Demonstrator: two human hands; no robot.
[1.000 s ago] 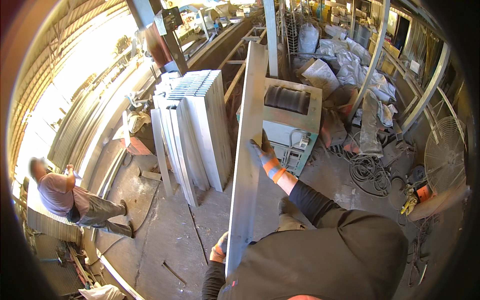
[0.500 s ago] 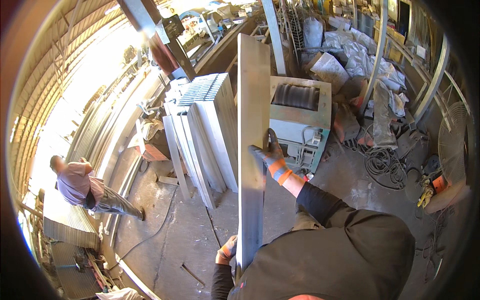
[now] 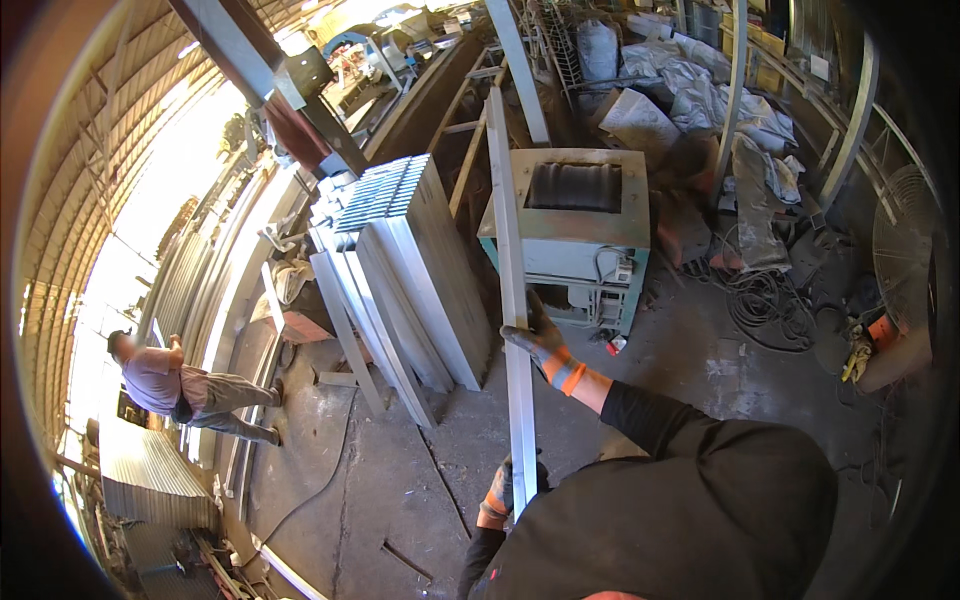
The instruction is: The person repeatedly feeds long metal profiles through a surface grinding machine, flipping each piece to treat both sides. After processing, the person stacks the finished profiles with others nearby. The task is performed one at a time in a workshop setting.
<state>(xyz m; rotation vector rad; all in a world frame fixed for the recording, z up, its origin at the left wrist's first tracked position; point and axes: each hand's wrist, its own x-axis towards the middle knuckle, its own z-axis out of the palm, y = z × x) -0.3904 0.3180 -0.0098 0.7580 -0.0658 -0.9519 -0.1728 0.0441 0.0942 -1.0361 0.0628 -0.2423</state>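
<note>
Holding the long metal profile [image 3: 507,230] steeply tilted, the right hand [image 3: 547,352] has its fingers across it, the left hand's [image 3: 501,490] wrap its lower end; around, on the grey floor [image 3: 390,490], stand stacked metal panels [image 3: 440,290] and a pale-green machine [image 3: 570,262].

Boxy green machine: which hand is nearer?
Right. The right hand holds the long metal panel around mid-length, just below the boxy green machine in the picture; the left hand is near the panel's lower end, farther off.
</note>
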